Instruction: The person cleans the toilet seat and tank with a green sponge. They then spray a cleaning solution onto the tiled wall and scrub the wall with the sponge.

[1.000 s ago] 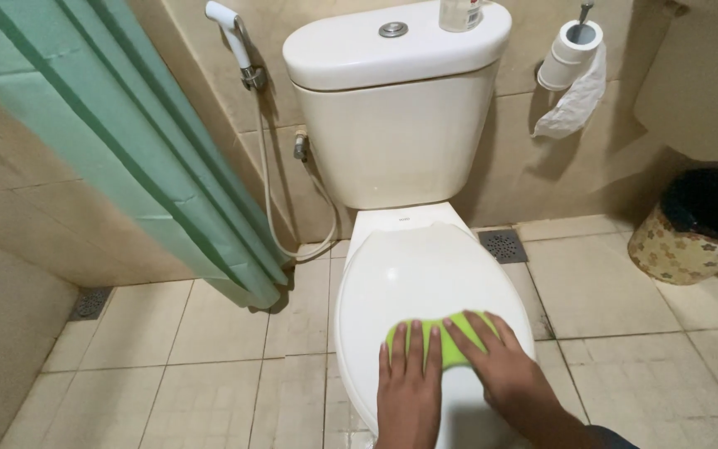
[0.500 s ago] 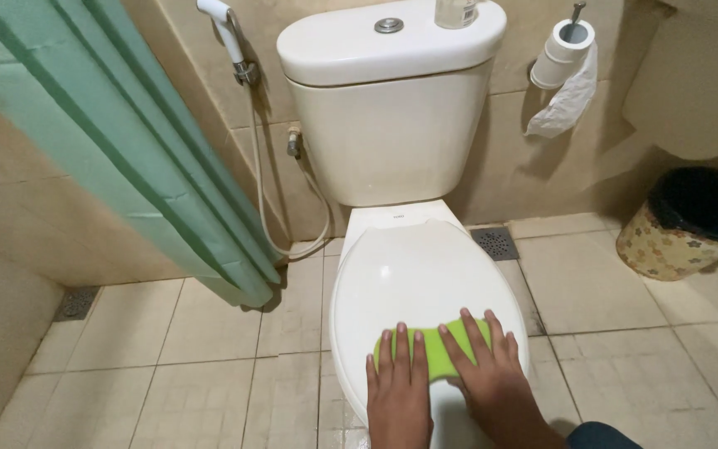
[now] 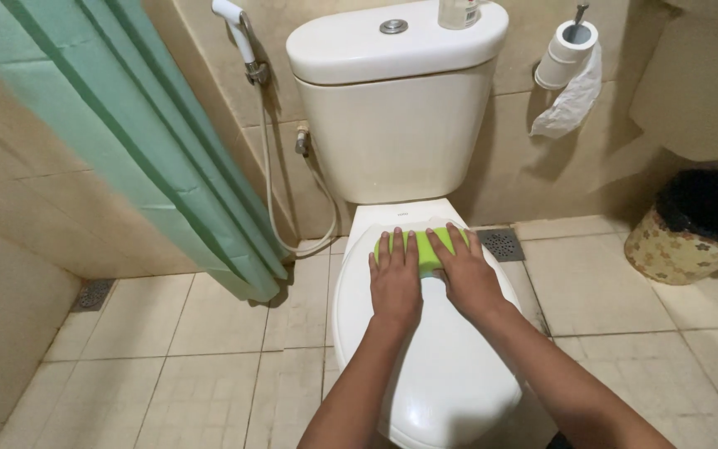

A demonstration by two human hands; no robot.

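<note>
Cloth (image 3: pixel 422 247): bright green, flat on the closed toilet lid (image 3: pixel 425 366), at the lid's rear end near the hinge and just in front of the tank (image 3: pixel 392 108).

Left hand (image 3: pixel 395 278): I have it palm down, fingers spread and nearly straight, pressing on the cloth's left part; nothing gripped.

Right hand (image 3: pixel 469 274): same posture, flat and open, fingertips on the cloth's right part, just beside the left hand.

Tank top: flush button (image 3: pixel 393 26) and a clear bottle (image 3: pixel 459 12), cut off by the frame edge.

Left of the toilet: spray hose (image 3: pixel 272 166) hanging from the wall, green curtain (image 3: pixel 126 141).

Right of the toilet: paper roll (image 3: pixel 565 54) with a loose tail, patterned bin (image 3: pixel 691 229) on the floor, floor drain (image 3: pixel 500 244) just beside the lid.

Risks, as I judge them: I only press the cloth, so on a smooth, curved lid it could slide out from under my palms or bunch against the hinge. Leaning hard this far back could shift the lid sideways. A reach further forward might knock the bottle off the tank.
</note>
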